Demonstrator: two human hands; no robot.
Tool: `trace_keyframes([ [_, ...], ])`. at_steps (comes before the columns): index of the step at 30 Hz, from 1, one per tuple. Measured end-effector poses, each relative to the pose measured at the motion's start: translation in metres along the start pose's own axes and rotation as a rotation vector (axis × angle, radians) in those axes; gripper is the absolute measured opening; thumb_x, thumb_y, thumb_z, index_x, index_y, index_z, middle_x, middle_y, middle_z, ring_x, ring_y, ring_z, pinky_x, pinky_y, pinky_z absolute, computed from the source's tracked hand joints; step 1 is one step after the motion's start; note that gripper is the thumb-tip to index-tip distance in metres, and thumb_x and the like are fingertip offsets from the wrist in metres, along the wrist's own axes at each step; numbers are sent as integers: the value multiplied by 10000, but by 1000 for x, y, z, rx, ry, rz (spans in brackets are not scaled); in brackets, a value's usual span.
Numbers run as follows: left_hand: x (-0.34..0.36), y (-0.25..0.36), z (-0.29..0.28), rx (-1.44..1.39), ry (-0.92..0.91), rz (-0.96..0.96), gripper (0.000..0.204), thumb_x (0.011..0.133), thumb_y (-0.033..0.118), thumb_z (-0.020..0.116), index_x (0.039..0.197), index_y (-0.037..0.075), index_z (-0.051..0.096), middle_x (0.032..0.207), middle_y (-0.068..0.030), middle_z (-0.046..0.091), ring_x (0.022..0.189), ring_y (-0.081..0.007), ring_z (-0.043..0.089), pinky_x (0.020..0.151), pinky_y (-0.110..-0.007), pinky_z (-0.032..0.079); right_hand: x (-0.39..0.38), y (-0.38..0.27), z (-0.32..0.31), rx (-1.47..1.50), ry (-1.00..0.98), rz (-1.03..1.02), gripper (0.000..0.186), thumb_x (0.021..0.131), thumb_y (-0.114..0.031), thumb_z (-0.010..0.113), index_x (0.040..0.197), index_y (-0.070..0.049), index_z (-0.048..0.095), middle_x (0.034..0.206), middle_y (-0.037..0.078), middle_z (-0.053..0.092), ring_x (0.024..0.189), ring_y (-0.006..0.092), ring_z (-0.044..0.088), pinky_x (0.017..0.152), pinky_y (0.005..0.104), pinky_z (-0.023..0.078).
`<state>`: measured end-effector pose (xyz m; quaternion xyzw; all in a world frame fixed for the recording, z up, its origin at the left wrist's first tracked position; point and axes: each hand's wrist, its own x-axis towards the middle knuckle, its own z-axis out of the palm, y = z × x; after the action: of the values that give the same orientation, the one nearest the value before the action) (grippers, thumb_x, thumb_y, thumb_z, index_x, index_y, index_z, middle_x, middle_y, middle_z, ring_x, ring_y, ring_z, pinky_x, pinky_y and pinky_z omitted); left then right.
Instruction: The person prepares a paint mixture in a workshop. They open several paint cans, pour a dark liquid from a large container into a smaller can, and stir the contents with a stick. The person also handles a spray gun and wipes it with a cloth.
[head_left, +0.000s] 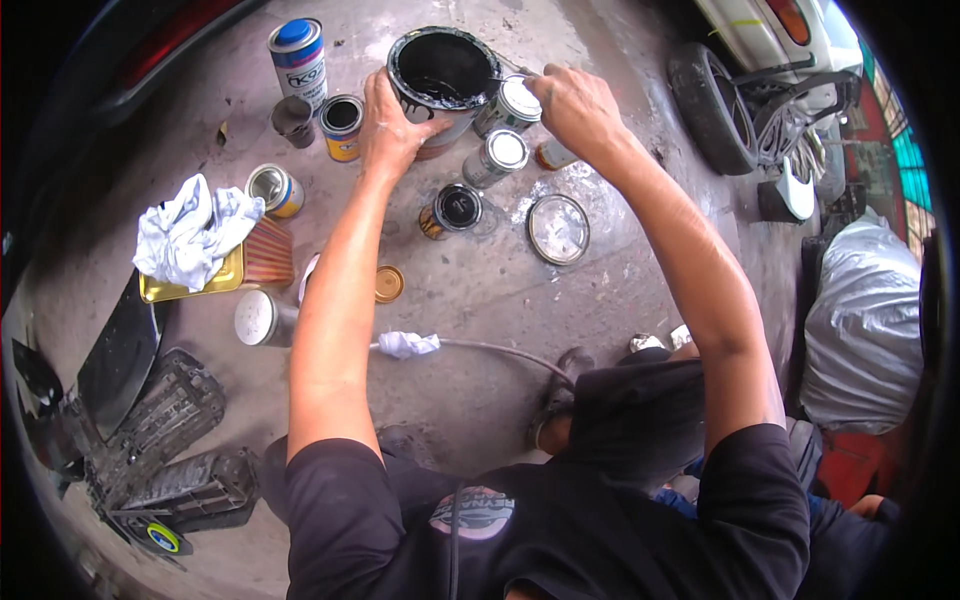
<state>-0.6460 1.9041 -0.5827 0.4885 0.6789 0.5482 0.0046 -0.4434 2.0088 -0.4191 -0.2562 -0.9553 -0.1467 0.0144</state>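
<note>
My left hand (395, 125) grips the side of a large open can (440, 135) with dark, wet paint inside. My right hand (570, 100) is closed around a thin tool (512, 74) that reaches to the can's right rim; its tip is hard to make out. Around them stand a tall white can with a blue cap (298, 60), a dark cup (293, 122), a small open yellow can (342, 130), white-lidded cans (497, 155), a black-topped can (455, 210) and a loose round lid (558, 229).
A white rag (198, 230) lies on a rectangular tin (266, 262) at left. Black plastic parts (160, 430) are lower left, a hose (490, 350) crosses the floor, and a tire (712, 110) and wrapped bundle (860, 320) are at right, near a vehicle (760, 30).
</note>
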Motion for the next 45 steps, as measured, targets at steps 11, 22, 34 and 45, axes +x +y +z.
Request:
trace_keyframes([
  [11,-4,-5,0,41,32,-11,1128,566,354,991,1435,-25,381,1369,-215,497,1278,-411,509,1059,-461,463,-36,-37,-12,115,-35,134,150,866,-118,609,819,-57,737,844,175,716,837,371,735,720,484,587],
  [22,-1,-8,2,46,-9,-52,1172,582,409,977,1473,-26,351,1437,-242,466,1346,-417,478,1096,-457,445,-15,-46,-14,12,-44,28,158,867,-89,608,904,-21,746,955,186,716,867,345,736,744,469,583],
  [34,-2,-9,1,5,-25,-55,1172,579,401,978,1476,-16,350,1446,-223,464,1334,-417,489,1094,-466,448,-13,-86,-28,117,-42,100,112,787,-99,682,845,-26,743,853,211,721,826,382,740,727,473,587],
  [45,-3,-10,1,16,-7,-50,1170,580,395,979,1477,-15,349,1454,-220,459,1325,-419,496,1082,-468,456,11,-58,-16,373,96,203,121,779,-102,694,841,-7,738,855,243,716,857,414,721,800,473,582],
])
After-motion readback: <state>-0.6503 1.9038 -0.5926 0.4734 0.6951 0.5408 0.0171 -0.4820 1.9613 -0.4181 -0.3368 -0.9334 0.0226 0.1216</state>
